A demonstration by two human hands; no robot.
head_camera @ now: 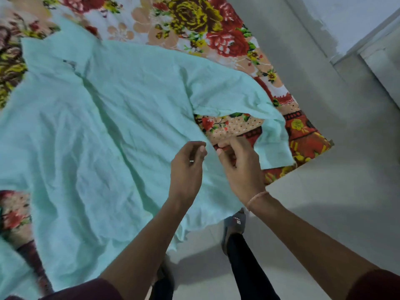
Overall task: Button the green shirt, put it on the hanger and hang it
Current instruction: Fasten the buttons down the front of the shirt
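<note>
On the bedsheet [194,24], left hand [188,169] and right hand [240,167] pinch the green shirt [97,118].

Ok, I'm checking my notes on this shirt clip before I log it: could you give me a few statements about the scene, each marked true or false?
1. The green shirt lies spread out on a floral bedsheet. True.
2. A hanger lies on top of the shirt. False: no hanger is in view.
3. The left hand and right hand are close together by the shirt's edge. True.
4. The thread bracelet is on the left wrist. False: it circles the right wrist.
</note>
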